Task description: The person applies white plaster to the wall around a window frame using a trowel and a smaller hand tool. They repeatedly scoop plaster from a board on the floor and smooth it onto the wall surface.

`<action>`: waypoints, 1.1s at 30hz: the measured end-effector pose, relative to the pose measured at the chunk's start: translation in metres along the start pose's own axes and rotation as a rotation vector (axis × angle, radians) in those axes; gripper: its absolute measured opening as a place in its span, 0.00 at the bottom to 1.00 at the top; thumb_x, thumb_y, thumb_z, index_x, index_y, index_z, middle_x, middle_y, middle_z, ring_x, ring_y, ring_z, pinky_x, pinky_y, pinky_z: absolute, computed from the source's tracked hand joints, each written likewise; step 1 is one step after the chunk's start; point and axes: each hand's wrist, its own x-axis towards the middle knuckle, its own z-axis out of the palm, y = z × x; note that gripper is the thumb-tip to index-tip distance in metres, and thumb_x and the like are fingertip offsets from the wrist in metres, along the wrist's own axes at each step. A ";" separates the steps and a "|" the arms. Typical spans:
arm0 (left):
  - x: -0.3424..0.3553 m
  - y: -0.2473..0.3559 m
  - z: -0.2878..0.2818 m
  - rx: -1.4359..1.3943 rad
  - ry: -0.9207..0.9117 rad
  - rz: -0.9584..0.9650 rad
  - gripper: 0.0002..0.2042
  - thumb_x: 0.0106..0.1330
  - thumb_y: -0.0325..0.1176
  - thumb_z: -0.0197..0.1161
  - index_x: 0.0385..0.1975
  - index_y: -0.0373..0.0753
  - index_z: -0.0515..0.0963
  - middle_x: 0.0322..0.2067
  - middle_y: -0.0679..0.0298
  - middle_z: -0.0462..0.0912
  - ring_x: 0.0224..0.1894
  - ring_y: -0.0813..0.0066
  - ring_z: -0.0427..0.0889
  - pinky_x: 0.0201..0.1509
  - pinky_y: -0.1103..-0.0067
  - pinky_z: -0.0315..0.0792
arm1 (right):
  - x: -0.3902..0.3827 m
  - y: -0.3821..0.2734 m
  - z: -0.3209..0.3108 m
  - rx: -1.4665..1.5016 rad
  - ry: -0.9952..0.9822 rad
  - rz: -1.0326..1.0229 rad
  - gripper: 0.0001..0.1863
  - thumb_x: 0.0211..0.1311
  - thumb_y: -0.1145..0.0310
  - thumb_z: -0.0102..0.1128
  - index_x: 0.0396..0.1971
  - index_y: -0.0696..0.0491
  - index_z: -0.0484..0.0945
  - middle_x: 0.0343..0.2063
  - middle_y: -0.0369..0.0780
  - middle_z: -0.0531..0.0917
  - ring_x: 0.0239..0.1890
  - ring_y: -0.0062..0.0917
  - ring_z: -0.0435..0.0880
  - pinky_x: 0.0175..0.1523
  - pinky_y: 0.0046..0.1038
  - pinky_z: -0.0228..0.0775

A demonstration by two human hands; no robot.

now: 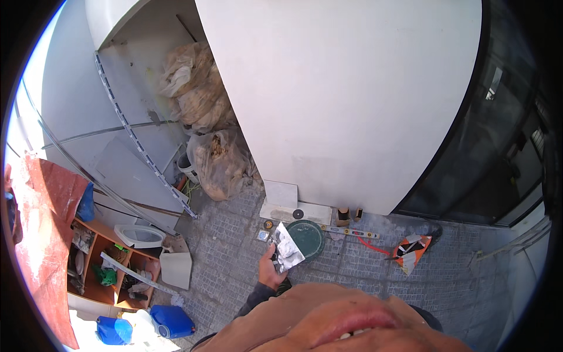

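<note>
Silvery flat piece [288, 249] is picked up, not set down, so the job looks mid-way at most; no finished result identifiable, amount left unclear. Spirit level [363, 234] lies unheld just right of the round green tub [312, 240]. Left hand [269, 271] grips the piece's lower left side, left of the tub; right hand not visible, can't tell its state. Piece tilts, narrow corner pointing away from the person, long axis apparently slanting down rightward beside the tub.

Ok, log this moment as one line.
left hand: holds shiny flat piece | right hand: not visible | nearby: green round object, spirit level
</note>
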 end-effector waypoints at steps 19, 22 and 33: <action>0.184 0.293 -0.014 0.122 -0.121 -0.005 0.15 0.77 0.40 0.57 0.57 0.41 0.78 0.51 0.62 0.86 0.52 0.62 0.86 0.59 0.60 0.79 | -0.220 -0.254 0.072 0.388 0.088 0.308 0.18 0.54 0.62 0.69 0.43 0.56 0.86 0.46 0.53 0.87 0.52 0.49 0.86 0.57 0.42 0.80; 0.201 0.297 -0.011 0.144 -0.163 -0.021 0.15 0.77 0.39 0.56 0.58 0.40 0.77 0.52 0.61 0.86 0.53 0.61 0.86 0.60 0.60 0.79 | -0.231 -0.273 0.089 0.413 0.107 0.296 0.18 0.54 0.62 0.69 0.43 0.56 0.86 0.46 0.53 0.87 0.53 0.49 0.86 0.57 0.42 0.79; 0.231 0.252 0.040 0.309 -0.176 -0.333 0.13 0.74 0.38 0.61 0.51 0.38 0.81 0.46 0.65 0.88 0.44 0.69 0.89 0.46 0.70 0.83 | -0.308 -0.405 0.020 0.677 0.367 0.120 0.18 0.55 0.62 0.69 0.44 0.55 0.86 0.46 0.53 0.87 0.53 0.49 0.86 0.57 0.42 0.79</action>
